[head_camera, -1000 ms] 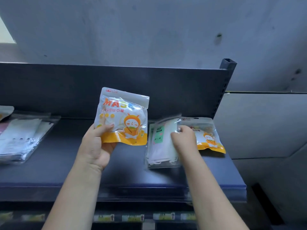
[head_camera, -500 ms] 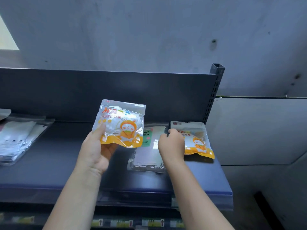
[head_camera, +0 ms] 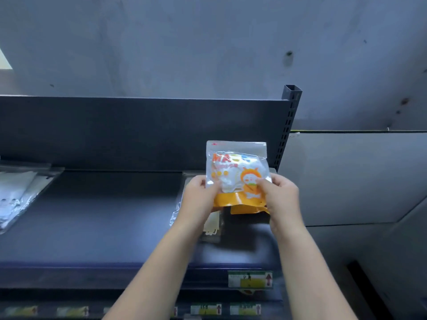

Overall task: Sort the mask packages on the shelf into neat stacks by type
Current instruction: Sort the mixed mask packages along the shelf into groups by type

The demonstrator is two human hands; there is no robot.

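Both my hands hold one mask pack.
My left hand and right hand pinch the shiny orange-and-white cartoon mask bag between them, above the dark blue shelf.

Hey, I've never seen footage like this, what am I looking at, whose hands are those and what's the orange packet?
There is no machine here: a person wears a camera on the head, looking down at their own arms. The left hand and right hand together grip an orange-and-white cartoon mask packet above the dark blue metal shelf. A second orange packet lies beneath it, beside a clear mask packet. More clear plastic mask packets lie at the far left.
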